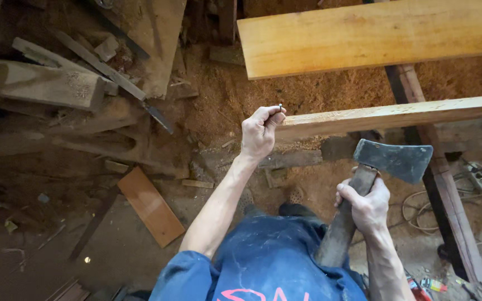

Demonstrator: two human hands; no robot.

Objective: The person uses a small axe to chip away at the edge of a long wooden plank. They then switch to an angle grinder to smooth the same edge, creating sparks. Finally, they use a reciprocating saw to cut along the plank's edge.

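Steel-grey nail (280,105) sits pinched upright in your left hand (259,134) at the end of the nearer of two planks (386,117), while your right hand (366,206) grips one dark-headed hatchet (394,160) below it.

- The person wears a blue work shirt (274,256) of denim-like cloth, with short sleeves that end above the elbows.
- The cloth is faded and worn, streaked with pale scuffs and dusty whitish smears across the front.
- A pink-red printed marking runs along the lower edge of the shirt front, cut off by the frame.
- Both forearms are bare from sleeve to wrist.
- The left hand (259,134) and the right hand (366,205) are bare: no gloves, and no rings or watch can be seen.
- Dark footwear (297,210) shows below the shirt hem, its detail too dim to tell.
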